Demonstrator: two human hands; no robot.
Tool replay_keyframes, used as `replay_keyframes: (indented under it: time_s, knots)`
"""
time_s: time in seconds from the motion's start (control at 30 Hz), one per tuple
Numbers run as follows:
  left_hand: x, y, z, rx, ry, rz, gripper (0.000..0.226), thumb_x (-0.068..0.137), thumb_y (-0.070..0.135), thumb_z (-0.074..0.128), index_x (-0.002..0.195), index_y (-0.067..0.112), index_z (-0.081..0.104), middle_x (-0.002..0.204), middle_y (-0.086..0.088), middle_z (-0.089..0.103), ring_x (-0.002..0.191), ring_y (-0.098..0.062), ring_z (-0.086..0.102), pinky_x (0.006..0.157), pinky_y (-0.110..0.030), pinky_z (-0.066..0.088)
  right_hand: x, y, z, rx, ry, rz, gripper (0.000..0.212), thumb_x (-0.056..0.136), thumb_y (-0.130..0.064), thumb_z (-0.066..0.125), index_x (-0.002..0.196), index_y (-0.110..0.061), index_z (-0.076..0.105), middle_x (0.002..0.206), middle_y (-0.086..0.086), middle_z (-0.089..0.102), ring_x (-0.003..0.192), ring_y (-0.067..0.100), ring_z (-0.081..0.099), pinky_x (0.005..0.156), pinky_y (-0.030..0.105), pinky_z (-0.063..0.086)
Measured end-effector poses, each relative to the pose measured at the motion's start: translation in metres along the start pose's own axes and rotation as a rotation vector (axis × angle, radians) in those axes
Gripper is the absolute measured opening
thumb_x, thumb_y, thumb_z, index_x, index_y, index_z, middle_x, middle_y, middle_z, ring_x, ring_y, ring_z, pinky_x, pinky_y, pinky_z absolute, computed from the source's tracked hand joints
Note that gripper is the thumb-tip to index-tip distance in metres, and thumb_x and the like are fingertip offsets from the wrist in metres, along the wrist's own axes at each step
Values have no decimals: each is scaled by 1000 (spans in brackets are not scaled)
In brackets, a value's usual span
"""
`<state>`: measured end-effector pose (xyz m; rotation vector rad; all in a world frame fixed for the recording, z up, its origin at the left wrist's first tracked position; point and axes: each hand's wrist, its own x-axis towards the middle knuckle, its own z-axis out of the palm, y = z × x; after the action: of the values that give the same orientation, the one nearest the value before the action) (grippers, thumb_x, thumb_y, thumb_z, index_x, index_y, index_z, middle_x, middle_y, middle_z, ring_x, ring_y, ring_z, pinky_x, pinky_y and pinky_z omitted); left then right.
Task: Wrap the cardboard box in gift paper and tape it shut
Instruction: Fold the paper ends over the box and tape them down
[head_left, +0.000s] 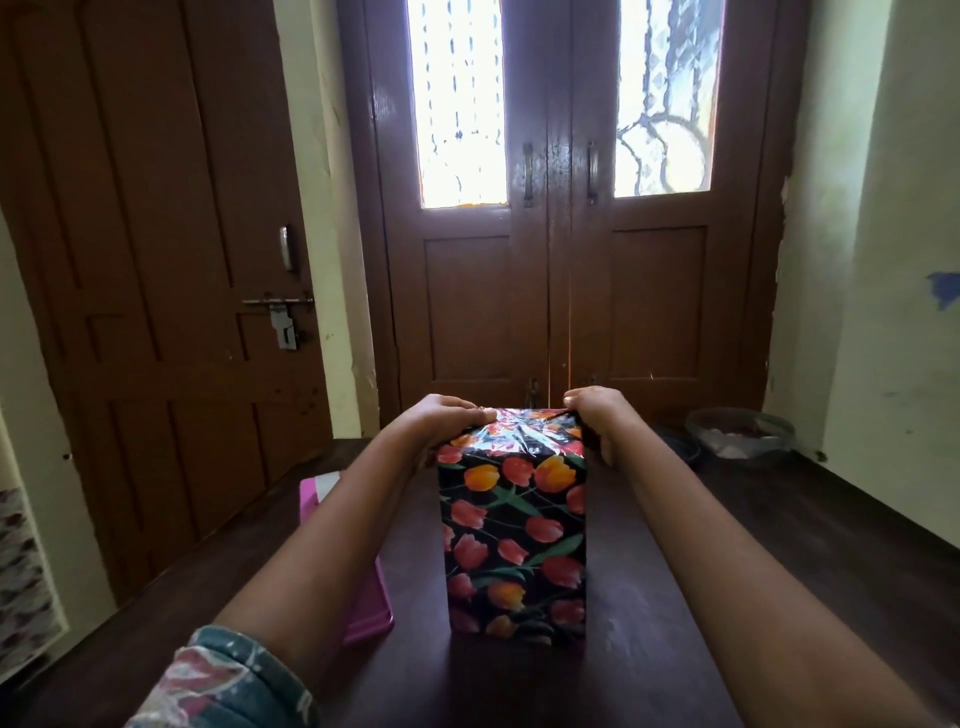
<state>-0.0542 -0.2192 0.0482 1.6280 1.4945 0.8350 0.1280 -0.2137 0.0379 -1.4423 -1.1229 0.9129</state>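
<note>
The box (514, 545) stands upright on the table (753, 571), its near side and top already in paper (519, 434); left hand (447, 418) and right hand (592, 410) curl over the box's top edges, gripping it; probably final creasing and taping remain; no tape visible

Black gift paper (511, 540) with red and orange tulips, green leaves.

My left arm (332, 545) and right arm (691, 545) stretch forward side by side, my left hand (449, 421) curling its fingers over the wrapped box's (514, 535) top left edge, my right hand (595, 415) pinching its top right edge.
</note>
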Motion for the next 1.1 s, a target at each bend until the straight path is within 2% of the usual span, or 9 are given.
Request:
replay_keyframes:
  time_s: [0.07, 0.17, 0.23, 0.47, 0.63, 0.73, 0.8, 1.0, 1.1]
  knots:
    - [0, -4, 1, -40, 11, -18, 52, 86, 40, 62, 125, 6, 55, 104, -9, 64, 79, -15, 62, 73, -26, 52, -11, 5, -9, 60, 11, 34, 23, 97, -21, 41, 104, -4, 57, 96, 12, 58, 84, 24, 57, 70, 34, 47]
    - [-2, -10, 0, -53, 53, -136, 70, 88, 60, 45, 124, 1, 53, 117, -16, 63, 100, -27, 62, 96, -37, 47, -33, 11, -22, -40, -147, 192, 68, 92, -60, 35, 137, -9, 39, 135, 18, 44, 120, 38, 45, 93, 47, 41]
    - [-11, -13, -2, -59, -42, -184, 70, 90, 63, 36, 115, 0, 55, 109, -16, 64, 96, -26, 62, 94, -34, 45, -49, 10, -26, -110, -287, 227, 81, 86, -71, 28, 140, -12, 34, 137, 19, 45, 123, 39, 44, 92, 47, 41]
    - [-26, -10, -4, -209, -230, -152, 57, 90, 60, 42, 102, 7, 58, 92, -13, 68, 79, -24, 65, 81, -34, 52, -64, 12, -23, -62, -387, 156, 43, 95, -51, 39, 84, -13, 56, 72, 6, 63, 67, 19, 59, 66, 29, 47]
    - [-32, -14, 12, -388, -193, 51, 35, 93, 42, 49, 92, 9, 63, 76, -5, 70, 65, -16, 67, 64, -25, 55, -59, 18, -37, 129, -290, -166, 26, 91, -20, 48, 116, -14, 43, 93, 9, 59, 78, 19, 60, 70, 32, 50]
    - [-33, -30, 23, -445, -226, 195, 21, 93, 22, 48, 108, 13, 59, 95, -8, 65, 83, -18, 63, 71, -26, 53, -64, 27, -44, 152, -294, -275, 45, 89, -6, 48, 129, -20, 31, 93, 0, 55, 71, 6, 57, 63, 21, 49]
    - [-32, -47, 32, -462, -255, 251, 40, 87, 17, 53, 127, 17, 52, 114, -13, 61, 99, -23, 61, 76, -27, 53, -66, 43, -47, 136, -294, -277, 54, 87, -1, 50, 131, -23, 28, 107, -1, 50, 79, 7, 56, 59, 18, 47]
    - [-39, -87, 54, -602, -296, 171, 66, 67, 18, 59, 133, 20, 48, 129, -15, 56, 111, -26, 57, 87, -35, 49, -72, 86, -45, 233, -240, -184, 41, 87, -28, 56, 123, -16, 42, 113, -1, 55, 99, 10, 56, 69, 16, 47]
    - [-37, -97, 53, -692, -284, 96, 52, 74, 31, 53, 123, 17, 58, 129, -13, 58, 119, -29, 52, 101, -47, 40, -68, 95, -46, 243, -75, -171, 64, 72, -53, 60, 118, -10, 53, 117, 5, 61, 109, 17, 58, 81, 24, 47]
